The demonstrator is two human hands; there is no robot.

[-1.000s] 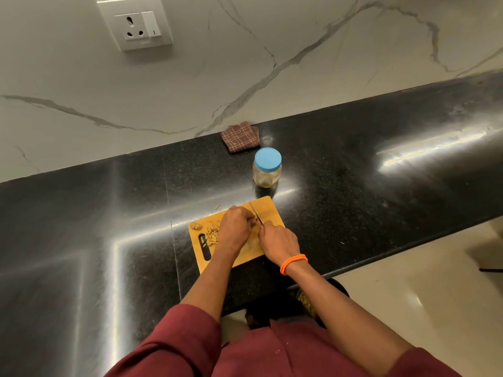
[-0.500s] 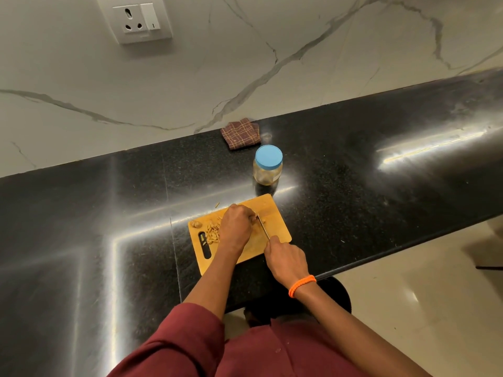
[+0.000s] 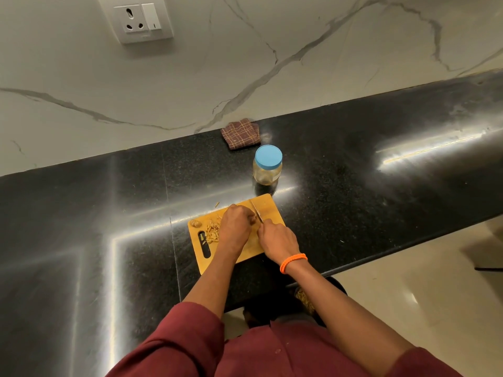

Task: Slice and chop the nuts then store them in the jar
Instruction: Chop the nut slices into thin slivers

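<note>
The nut I am cutting is under the curled fingertips of my left hand (image 3: 234, 226), which pins it on the wooden cutting board (image 3: 268, 206). My right hand (image 3: 277, 238) grips the knife (image 3: 257, 211), blade just beside those fingers. Sliced nut pieces (image 3: 213, 229) lie left of my left hand. Beyond both hands, the closed jar (image 3: 267, 165) stands on the black counter (image 3: 353, 186), a folded checked cloth (image 3: 241, 133) behind it.

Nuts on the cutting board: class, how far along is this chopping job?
Done: a pile of sliced nuts lies on the cutting board. In hand: the right hand holds the knife beside the left hand. Left: one whole nut, and the jar is lidded.
</note>
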